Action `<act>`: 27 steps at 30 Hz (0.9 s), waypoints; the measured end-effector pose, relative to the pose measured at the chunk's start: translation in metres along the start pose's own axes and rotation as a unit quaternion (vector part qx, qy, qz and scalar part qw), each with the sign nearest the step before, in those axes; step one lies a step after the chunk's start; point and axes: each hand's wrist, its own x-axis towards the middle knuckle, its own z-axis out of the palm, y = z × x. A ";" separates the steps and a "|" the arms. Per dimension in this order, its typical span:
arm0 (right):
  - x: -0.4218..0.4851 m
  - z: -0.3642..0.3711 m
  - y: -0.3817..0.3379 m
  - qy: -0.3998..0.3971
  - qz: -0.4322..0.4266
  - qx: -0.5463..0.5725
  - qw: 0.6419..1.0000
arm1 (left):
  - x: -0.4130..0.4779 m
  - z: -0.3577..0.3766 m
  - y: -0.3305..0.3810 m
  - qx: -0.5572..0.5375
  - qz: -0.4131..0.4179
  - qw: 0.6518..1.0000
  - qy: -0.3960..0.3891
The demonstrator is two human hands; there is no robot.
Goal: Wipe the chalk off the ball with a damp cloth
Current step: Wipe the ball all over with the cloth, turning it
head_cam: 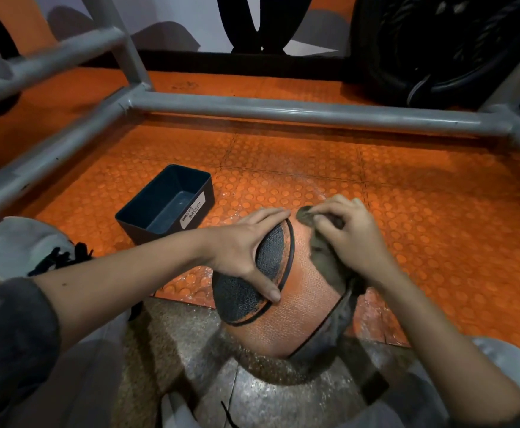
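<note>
The ball (302, 304) sits on the floor between the two hands. The left hand (246, 251) lies spread flat over its dark panel, thumb stretched down the seam, likely to stop it rolling under the rubbing. The right hand (348, 236) grips a bunched cloth (326, 267) and presses it on the ball's far right side. Beyond the left hand stands a dark bin (135, 223) labelled "waste basket"; only its bare bottom shows inside.

An orange ball (306, 307) with black pebbled panels and black seams, a grey-brown cloth (325, 261), a dark bin (172, 184) with a white label (192, 210), grey piping (283, 109), an orange dot-patterned floor mat (314, 168)
</note>
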 end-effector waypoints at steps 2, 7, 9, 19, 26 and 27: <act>0.010 0.002 0.006 -0.014 0.046 0.005 0.999 | 0.000 0.000 -0.001 0.002 -0.002 1.000 0.008; -0.031 0.006 -0.028 0.008 -0.068 -0.085 0.994 | 0.001 0.004 -0.002 0.006 0.005 0.999 0.037; -0.049 0.008 -0.039 -0.011 -0.139 -0.108 0.984 | 0.001 0.005 -0.002 -0.005 0.009 0.999 0.034; 0.003 0.006 0.006 0.007 0.030 -0.005 1.000 | 0.004 0.000 -0.003 -0.016 -0.002 1.000 0.014; -0.033 0.005 -0.015 -0.006 -0.162 -0.042 0.986 | 0.002 0.002 -0.006 -0.019 0.003 1.000 0.011; -0.024 0.003 -0.007 -0.006 -0.129 -0.012 0.992 | 0.002 0.001 -0.004 -0.021 -0.001 1.000 0.010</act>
